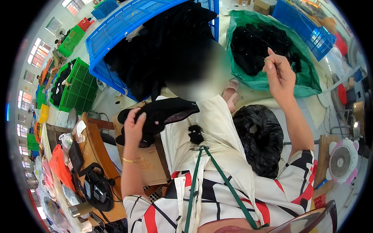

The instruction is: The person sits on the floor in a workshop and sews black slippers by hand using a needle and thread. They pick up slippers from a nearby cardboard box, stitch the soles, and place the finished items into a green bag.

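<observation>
Over the left edge of the cream apron, a black fabric piece is pinched by the left hand, right of the apron the right hand's fingertips are pressed together, contents indiscernible, and beyond it a blue crate is seen.

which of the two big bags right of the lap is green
The sack behind the right hand, holding black pieces; the lower bag is black plastic.

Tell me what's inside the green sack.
A heap of black pieces lies inside the green sack. The top ones cover the lower layers and the bottom; the right hand hides a little more.
</observation>
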A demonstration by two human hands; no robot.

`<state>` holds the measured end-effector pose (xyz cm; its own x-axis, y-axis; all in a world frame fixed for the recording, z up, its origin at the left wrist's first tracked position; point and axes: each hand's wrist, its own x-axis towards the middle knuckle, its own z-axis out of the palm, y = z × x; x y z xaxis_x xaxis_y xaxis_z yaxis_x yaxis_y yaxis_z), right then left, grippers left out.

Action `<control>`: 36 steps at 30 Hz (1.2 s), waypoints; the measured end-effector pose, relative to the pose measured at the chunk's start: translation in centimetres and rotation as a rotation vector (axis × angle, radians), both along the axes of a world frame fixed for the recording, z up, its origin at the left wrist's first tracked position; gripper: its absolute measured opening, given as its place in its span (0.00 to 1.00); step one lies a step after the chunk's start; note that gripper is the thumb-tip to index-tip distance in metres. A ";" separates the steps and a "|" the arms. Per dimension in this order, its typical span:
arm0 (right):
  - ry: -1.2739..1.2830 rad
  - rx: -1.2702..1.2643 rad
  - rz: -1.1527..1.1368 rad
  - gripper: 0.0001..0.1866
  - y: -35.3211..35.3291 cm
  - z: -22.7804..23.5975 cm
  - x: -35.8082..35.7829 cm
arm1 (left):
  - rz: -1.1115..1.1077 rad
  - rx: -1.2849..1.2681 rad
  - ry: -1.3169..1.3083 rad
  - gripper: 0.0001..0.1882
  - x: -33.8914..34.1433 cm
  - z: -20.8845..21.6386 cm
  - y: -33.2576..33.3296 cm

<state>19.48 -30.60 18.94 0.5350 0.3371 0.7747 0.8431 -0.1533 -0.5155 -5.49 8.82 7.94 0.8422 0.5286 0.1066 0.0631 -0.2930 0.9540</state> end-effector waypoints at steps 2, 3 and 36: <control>-0.028 -0.013 -0.041 0.02 -0.4 -0.1 -0.2 | -0.124 -0.033 0.118 0.14 0.6 3.0 1.6; 0.022 -0.014 -0.046 0.02 -0.8 -0.8 -0.1 | -0.213 -0.108 0.187 0.13 1.7 4.3 1.4; 0.636 -0.486 0.730 0.15 24.6 -19.9 -6.8 | 0.162 0.248 0.239 0.10 2.0 -7.3 -4.0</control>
